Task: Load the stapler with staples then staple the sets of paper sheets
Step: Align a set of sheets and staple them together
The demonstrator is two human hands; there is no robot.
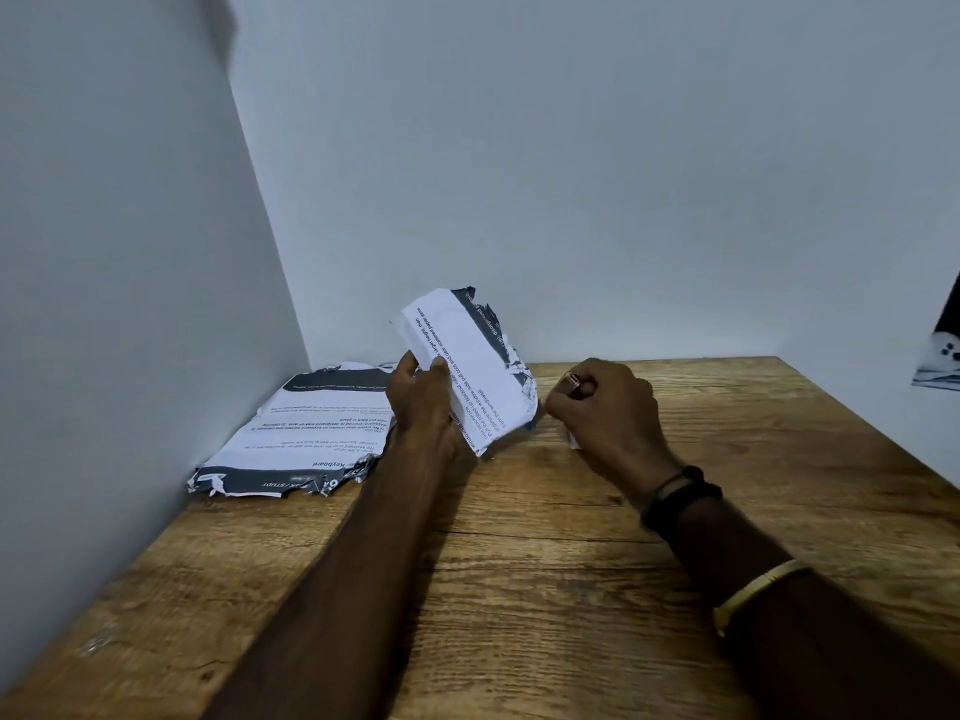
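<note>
My left hand holds a set of torn printed paper sheets tilted up above the wooden table. My right hand is closed in a fist right at the set's lower right corner. It grips a small thing that looks like the stapler. Only a white tip shows under the fist and a metallic bit on top; the rest is hidden. A stack of similar torn sheets lies flat in the table's back left corner, against the wall.
White walls close the table at the left and back. A dark and white printed sheet hangs at the far right edge of view. The table's right edge runs diagonally at the right. Bands sit on my right wrist and forearm.
</note>
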